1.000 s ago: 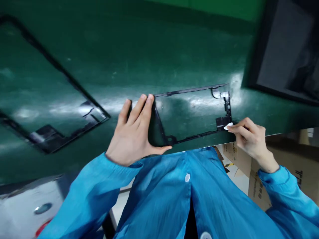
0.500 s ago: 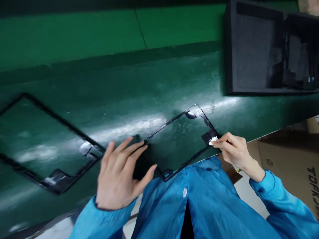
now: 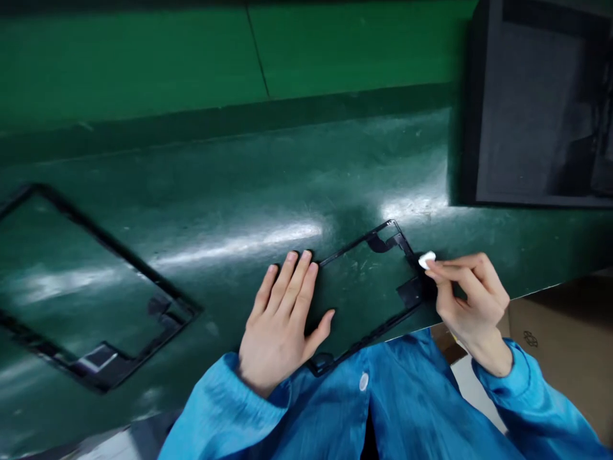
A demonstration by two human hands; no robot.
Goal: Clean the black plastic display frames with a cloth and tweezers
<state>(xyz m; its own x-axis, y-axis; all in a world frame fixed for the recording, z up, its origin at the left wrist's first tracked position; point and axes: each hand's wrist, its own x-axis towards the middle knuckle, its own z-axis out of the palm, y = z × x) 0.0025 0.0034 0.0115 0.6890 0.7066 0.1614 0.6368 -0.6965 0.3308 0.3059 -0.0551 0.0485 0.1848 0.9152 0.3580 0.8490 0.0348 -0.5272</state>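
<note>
A thin black plastic frame (image 3: 378, 332) with a few tabs on its inner edge lies on the green tabletop close to my body. My left hand (image 3: 282, 319) rests flat over its left side, fingers stretched out and thumb apart, covering that edge. At the opposite side, my right hand (image 3: 469, 297) pinches a small white wad (image 3: 427, 260), perhaps cotton or tissue, between thumb and fingertips. The wad is beside the frame's right edge; whether it touches cannot be made out. A second, similar black frame (image 3: 115, 251) lies further left, touched by neither hand.
A black box or tray (image 3: 531, 121) with compartments stands at the back right of the green table (image 3: 230, 172). Below the table's front edge on the right is a cardboard box (image 3: 560, 338).
The white wad in my right hand has moved up along the frame's right side, from near the lower right corner. My left hand still lies flat on the left side. The view has shifted slightly.
</note>
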